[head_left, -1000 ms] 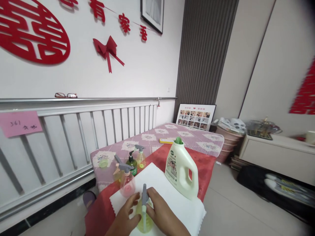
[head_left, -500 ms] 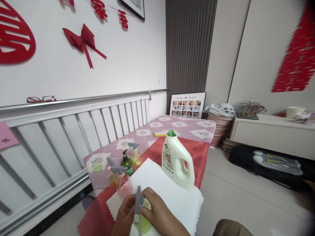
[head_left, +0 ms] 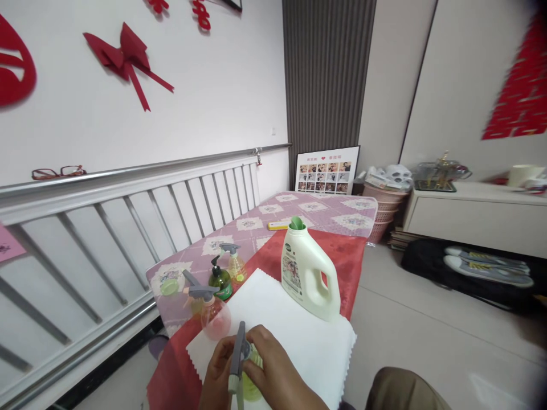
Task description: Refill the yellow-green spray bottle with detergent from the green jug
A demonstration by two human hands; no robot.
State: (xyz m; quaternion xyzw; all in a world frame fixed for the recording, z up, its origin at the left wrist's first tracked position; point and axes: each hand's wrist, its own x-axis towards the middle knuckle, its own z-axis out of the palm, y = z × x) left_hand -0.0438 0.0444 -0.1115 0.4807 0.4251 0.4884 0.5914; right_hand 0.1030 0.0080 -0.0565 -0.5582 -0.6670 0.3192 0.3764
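At the bottom of the head view both my hands close round a small yellow-green spray bottle (head_left: 252, 388) that stands on a white cloth (head_left: 299, 341). My left hand (head_left: 217, 373) grips the bottle's side. My right hand (head_left: 280, 378) wraps round its neck by the grey spray head (head_left: 237, 356). A cream detergent jug with a green cap (head_left: 308, 270) stands just beyond on the cloth's far edge.
A pink spray bottle (head_left: 212, 314), a dark green pump bottle (head_left: 221, 279) and another small sprayer (head_left: 235, 263) stand left of the cloth on the red and purple covered table (head_left: 342, 216). A white railing (head_left: 128, 210) runs along the left. Tiled floor lies to the right.
The view has swung right and down a little. My hands stay on the small bottle, and the grey spray head has turned from pointing upward to tilting left.
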